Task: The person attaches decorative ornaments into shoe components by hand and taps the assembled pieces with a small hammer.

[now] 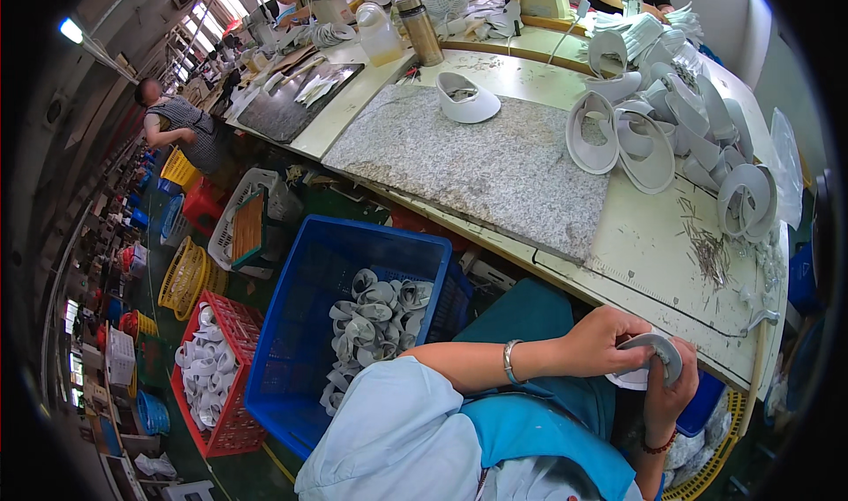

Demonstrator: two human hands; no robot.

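Note:
Close in front of my body, at the table's near right edge, I hold a small white-and-grey shoe upper (pixel 664 349) between both hands. My left hand (pixel 609 340), with a silver bangle at the wrist, grips its left side with bent fingers. On the other side my right hand (pixel 673 390), with a red beaded bracelet below it, pinches the lower right edge. Part of the piece is hidden by the fingers. A single white upper (pixel 468 103) rests on the grey stone slab (pixel 477 174). Many similar uppers (pixel 649 152) are heaped to its right.
Thin brownish slivers (pixel 707 252) lie scattered on the table's right. A blue crate (pixel 283 360) with white pieces stands left of my lap, beside a red crate (pixel 243 426) also holding them. A steel flask (pixel 420 31) stands at the back. Other people work beyond the table.

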